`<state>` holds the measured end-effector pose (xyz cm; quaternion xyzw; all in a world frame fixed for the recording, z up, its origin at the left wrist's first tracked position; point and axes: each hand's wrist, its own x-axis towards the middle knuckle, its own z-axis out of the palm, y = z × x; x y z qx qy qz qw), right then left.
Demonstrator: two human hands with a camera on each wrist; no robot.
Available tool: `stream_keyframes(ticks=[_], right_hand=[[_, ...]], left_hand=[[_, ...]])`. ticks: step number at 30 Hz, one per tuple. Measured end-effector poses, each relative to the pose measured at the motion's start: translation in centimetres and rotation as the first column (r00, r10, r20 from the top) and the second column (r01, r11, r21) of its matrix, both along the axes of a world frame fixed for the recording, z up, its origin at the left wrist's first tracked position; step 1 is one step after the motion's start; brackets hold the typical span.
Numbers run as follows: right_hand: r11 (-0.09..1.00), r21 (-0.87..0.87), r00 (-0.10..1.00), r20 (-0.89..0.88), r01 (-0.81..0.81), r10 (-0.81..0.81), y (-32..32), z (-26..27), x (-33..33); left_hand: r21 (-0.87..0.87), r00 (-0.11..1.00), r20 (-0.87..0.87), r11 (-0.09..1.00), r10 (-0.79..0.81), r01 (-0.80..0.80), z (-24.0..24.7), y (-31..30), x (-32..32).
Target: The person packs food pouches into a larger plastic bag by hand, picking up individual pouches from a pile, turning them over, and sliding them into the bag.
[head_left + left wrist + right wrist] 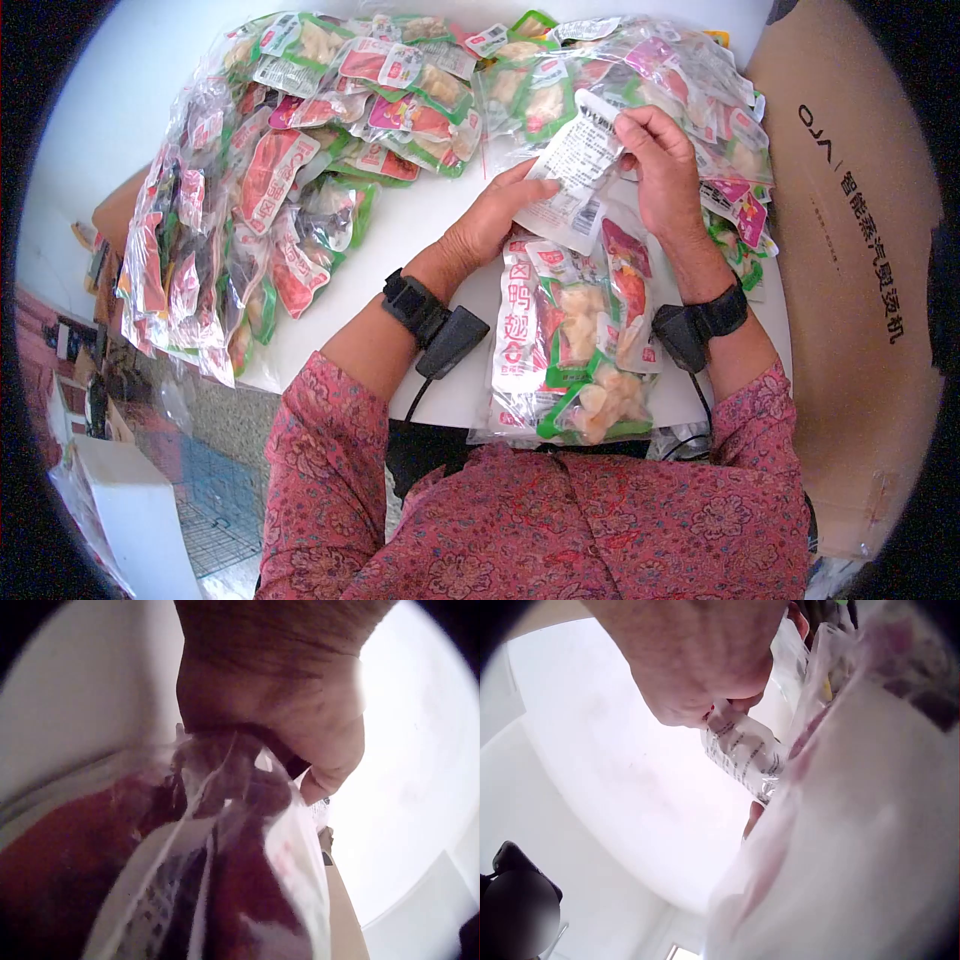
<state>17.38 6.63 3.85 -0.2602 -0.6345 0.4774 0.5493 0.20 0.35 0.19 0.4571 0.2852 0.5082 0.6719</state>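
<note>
Both hands hold one clear snack packet (572, 178) above the white table (420, 230), its white printed back facing up. My left hand (528, 196) grips the packet's lower left side, thumb lying on top. My right hand (630, 135) pinches its upper right end with curled fingers. The left wrist view shows the palm (285, 697) closed over a packet's (225, 847) crinkled film. Curled fingers (697, 667) in the right wrist view hold the printed packet (742, 750). Just below the hands lies a pile of similar packets (575, 340).
Several red and green snack packets (300, 170) spread in a wide arc over the far and left parts of the table. A large brown cardboard box (850, 250) stands at the right. The table's near edge is by my body.
</note>
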Motion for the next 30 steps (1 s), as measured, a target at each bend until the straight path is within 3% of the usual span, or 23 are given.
stream_keyframes(ticks=[4,7,12,20,22,23,25,27,29,30], right_hand=[[0.999,-0.008,0.995,-0.081,0.05,-0.05,-0.1,0.4,0.0],[1.0,-0.019,0.987,-0.161,-0.008,0.005,0.1,0.3,-0.1],[0.952,-0.21,0.963,-0.2,-0.222,0.18,-0.1,-0.1,-0.5],[0.932,-0.251,0.942,-0.276,-0.261,0.19,-0.1,-0.1,-0.9],[0.925,-0.269,0.928,-0.331,-0.267,0.172,0.8,-0.1,-0.5],[0.912,-0.311,0.905,-0.405,-0.268,0.128,1.7,-0.1,0.1],[0.893,-0.361,0.879,-0.47,-0.269,0.075,1.9,-0.2,0.5],[0.893,-0.402,0.853,-0.52,-0.203,-0.04,1.4,0.6,0.7],[0.864,-0.428,0.862,-0.506,-0.264,0.013,2.1,0.5,1.5],[0.828,-0.467,0.921,-0.363,-0.311,0.141,2.2,0.4,1.9]], left_hand=[[-0.007,0.983,-0.174,0.999,0.049,-0.051,-0.1,-0.2,0.3],[-0.021,0.984,-0.156,0.996,0.084,-0.088,-0.7,-0.1,0.3],[-0.004,0.977,-0.197,0.996,0.084,-0.086,-0.6,-0.1,0.1],[0.09,0.959,-0.268,0.994,0.09,-0.068,0.0,-0.7,0.7],[-0.036,0.989,0.093,0.993,0.115,-0.112,0.5,-1.2,1.6],[-0.04,0.989,0.094,0.993,0.115,-0.111,0.0,-0.8,1.2],[0.088,0.991,-0.118,0.993,-0.066,0.077,-0.7,0.2,0.2],[0.081,0.995,-0.094,0.995,-0.042,0.049,-0.9,0.2,0.4],[0.108,0.969,-0.243,0.994,0.038,-0.012,-1.2,0.6,0.0],[0.109,0.969,-0.243,0.994,0.04,-0.013,-1.4,0.6,-0.2]])
